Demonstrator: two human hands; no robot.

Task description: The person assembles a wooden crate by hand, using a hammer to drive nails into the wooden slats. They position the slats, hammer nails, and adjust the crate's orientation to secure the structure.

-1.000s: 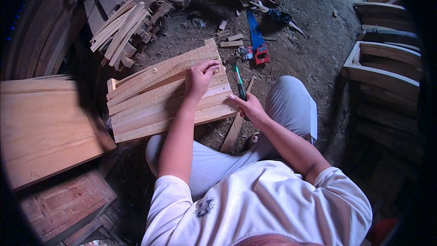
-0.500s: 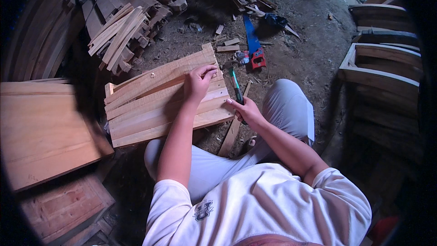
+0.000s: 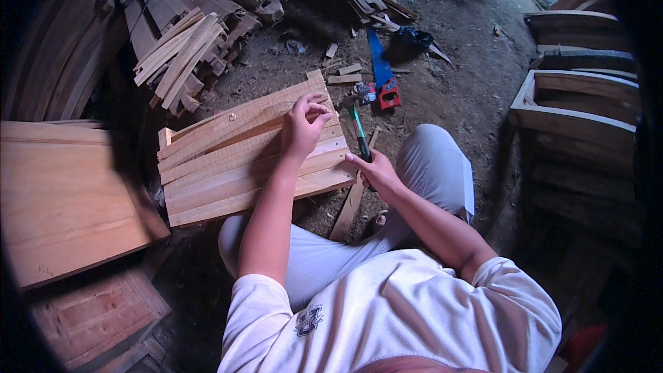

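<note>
A slatted wooden panel lies across my lap, its pale boards running side by side and fixed to a cross piece at the right end. Over that right end is my left hand, thumb and fingers drawn together in a pinch. Whatever it pinches is too small to make out. My right hand is wrapped round the black lower handle of a hammer with a green upper shaft. The hammer points away from me, its head just off the panel's right edge. Small dark nail heads dot the panel's right end.
A handsaw with blue blade and red handle lies on the dirt floor ahead, beside wood offcuts. Stacked slats stand far left. A large wooden panel is at my left; wooden frames stand at right.
My left hand's fingers have shifted and curled a little over the panel's right end. The right hand and hammer have barely moved.
</note>
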